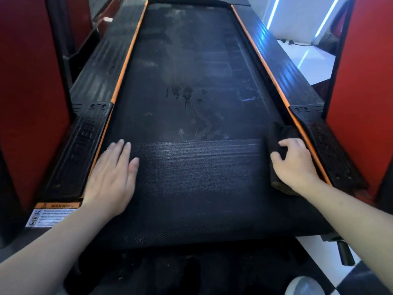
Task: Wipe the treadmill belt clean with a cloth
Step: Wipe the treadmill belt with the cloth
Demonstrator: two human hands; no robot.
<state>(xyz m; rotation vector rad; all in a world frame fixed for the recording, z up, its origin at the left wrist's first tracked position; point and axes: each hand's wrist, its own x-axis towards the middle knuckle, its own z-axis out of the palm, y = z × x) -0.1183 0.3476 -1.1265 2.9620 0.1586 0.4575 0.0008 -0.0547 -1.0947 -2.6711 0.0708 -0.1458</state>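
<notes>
**Cloth gripped at the belt's right edge**

The right hand (295, 165) is gripping a dark folded cloth (280, 134), its fingers curling over the top and the thumb tucking against the inner side. The cloth is lying lengthwise on the right edge of the belt (191, 77), just beside the orange strip (274, 81) there. One end is sticking out beyond the fingertips and the other is showing under the wrist.

The left hand (110, 177) is pressing flat on the belt's left edge and holding nothing. Its fingers are lying straight and close together, with the thumb spreading a little toward the middle. The outer side of the hand is sitting near the orange strip on that side.

Between the two hands a band of fine horizontal streaks is running across the black textured surface. Beyond that band the belt is looking dull and dusty, showing pale smears and a cluster of dark blotches (185, 94) near the middle.

Black side rails (100, 81) are flanking the belt outside the orange strips, and the left one is carrying a warning label (51, 216) at its near end. Red panels (27, 103) are standing on both sides. Far off to the right a white floor (308, 60) is reflecting blue-white lines of light.
</notes>
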